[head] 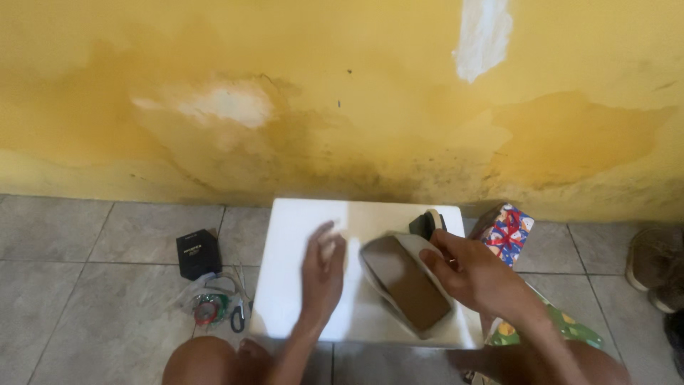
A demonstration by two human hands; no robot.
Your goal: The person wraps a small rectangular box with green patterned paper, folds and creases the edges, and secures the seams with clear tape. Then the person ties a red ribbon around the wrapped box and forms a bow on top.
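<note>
Head view: right hand [476,274] gripping shoe [405,282]

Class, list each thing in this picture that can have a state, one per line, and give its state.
Left hand: open, flat on the white board.
Right hand: gripping the brown box's paper.
White board: lying flat on the floor.
Brown box: on white paper, partly wrapped.
Tape dispenser: standing on the board.
Wrapped gift: fully wrapped, on the floor.
Black box: closed, on the floor.
</note>
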